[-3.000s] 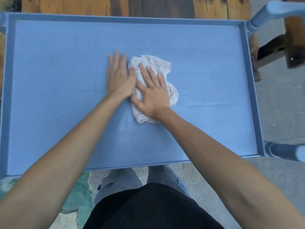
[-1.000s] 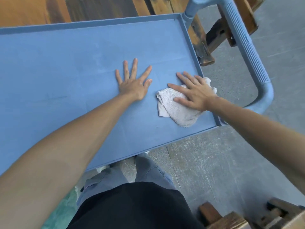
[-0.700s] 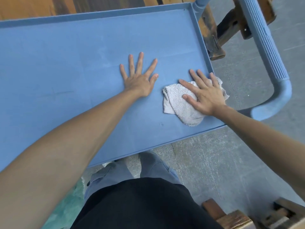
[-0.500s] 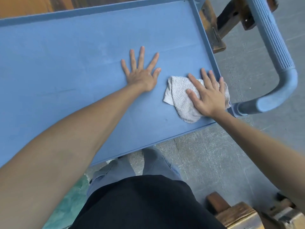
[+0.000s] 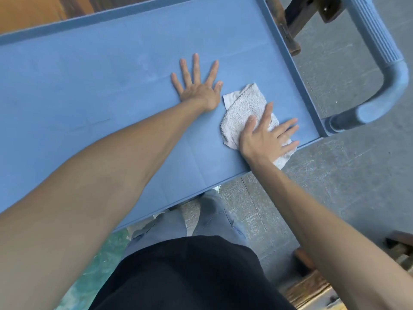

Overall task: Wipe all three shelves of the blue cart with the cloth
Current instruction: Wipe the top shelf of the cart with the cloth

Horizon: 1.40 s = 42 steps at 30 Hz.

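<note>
The blue cart's top shelf (image 5: 111,70) fills the upper left of the head view. A crumpled white cloth (image 5: 244,110) lies on it near the front right corner, one end hanging over the front rim. My right hand (image 5: 266,137) presses flat on the cloth, fingers spread toward the right rim. My left hand (image 5: 197,86) rests flat on the bare shelf just left of the cloth, fingers spread, holding nothing. The lower shelves are hidden under the top one.
The cart's ribbed blue handle (image 5: 384,52) curves around past the right end. Dark wooden furniture (image 5: 288,23) stands beyond the far right corner, and wooden pieces (image 5: 312,285) lie on the grey floor at lower right. My legs stand against the front rim.
My right hand has slid the cloth from the shelf's middle to its right end, then back along the right rim to the front corner. My left hand stayed flat beside it.
</note>
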{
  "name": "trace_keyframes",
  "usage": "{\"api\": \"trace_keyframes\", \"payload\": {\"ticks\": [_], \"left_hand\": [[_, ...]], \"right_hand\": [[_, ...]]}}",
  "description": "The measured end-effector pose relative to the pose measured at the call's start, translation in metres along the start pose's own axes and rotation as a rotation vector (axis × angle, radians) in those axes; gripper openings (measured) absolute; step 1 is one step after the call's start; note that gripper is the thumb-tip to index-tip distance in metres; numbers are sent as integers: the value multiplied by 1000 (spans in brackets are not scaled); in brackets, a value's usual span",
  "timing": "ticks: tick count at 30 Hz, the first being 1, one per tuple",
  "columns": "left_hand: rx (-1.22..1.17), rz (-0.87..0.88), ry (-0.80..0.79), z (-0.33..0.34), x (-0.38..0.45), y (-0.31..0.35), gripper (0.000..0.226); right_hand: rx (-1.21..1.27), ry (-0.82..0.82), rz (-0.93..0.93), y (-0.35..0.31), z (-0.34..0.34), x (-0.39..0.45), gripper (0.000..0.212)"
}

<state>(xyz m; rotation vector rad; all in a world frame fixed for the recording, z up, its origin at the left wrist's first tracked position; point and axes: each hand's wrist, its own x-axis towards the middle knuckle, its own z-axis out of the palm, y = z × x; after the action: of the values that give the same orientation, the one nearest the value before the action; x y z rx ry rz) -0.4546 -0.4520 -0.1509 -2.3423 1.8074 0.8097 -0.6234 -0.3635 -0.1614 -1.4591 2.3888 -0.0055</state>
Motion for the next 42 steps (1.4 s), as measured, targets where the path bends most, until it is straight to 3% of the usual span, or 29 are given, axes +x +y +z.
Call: {"api": "trace_keyframes", "payload": {"ticks": [4,7,9,11,13,14,21,25,28,35,42], "left_hand": [[-196,117,-95,-20,-8,-17,62],[-348,219,-12,-38,-26,-69,60],[-285,197,137,-41,-45,-120,58],[-197,92,240,-39,-65,-167,60],[-140,-47,292,-35,-87,-211,62],[-123,-110,314,-34,-98,-230,62],[10,-549,500,-20,-175,-348,62],[24,-848,396,-8,-203,-376,67],[-67,-813,397,-11,-205,-378,71],[-192,-732,568,-5,-216,-378,77],[-474,-799,755,-16,-219,-382,76]], "right_hand": [[97,-120,41,-24,11,-30,72],[54,-197,-49,-12,-2,-20,88],[-68,-83,-273,-1,-18,-3,91],[-128,-1,-651,9,-31,18,77],[-149,-46,-977,13,-32,32,62],[-161,-76,-1046,13,-29,35,59],[-239,-105,-909,7,-15,19,63],[-247,-75,-827,-2,-8,-4,66],[-219,-63,-780,-9,0,-22,68],[-204,-44,-781,-42,31,-82,67],[-174,-25,-813,-72,58,-136,68]]}}
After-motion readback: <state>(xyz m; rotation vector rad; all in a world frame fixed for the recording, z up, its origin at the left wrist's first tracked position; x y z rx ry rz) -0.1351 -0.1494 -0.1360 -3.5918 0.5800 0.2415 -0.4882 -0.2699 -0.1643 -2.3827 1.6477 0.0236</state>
